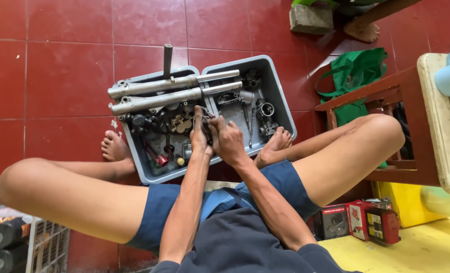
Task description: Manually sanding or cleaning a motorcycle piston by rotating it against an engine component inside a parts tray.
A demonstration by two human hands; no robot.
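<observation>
- Fingers of the left hand [199, 135] and right hand [228, 140] were curled together around a small dark metal part [207, 127], held over the grey tray [280, 96].
- Two silver fork tubes [159, 91] lay across the tray's far side.
- Green bag [354, 71] sat right of the tray, beside a wooden stool [381, 93].

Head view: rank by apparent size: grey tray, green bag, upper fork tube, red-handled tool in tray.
1. grey tray
2. green bag, partly hidden by the wooden frame
3. upper fork tube
4. red-handled tool
All lie at about floor level, so camera nearness matters little.

Small dark metal part [207, 127], gripped btwn both hands, over grey tray.
</observation>
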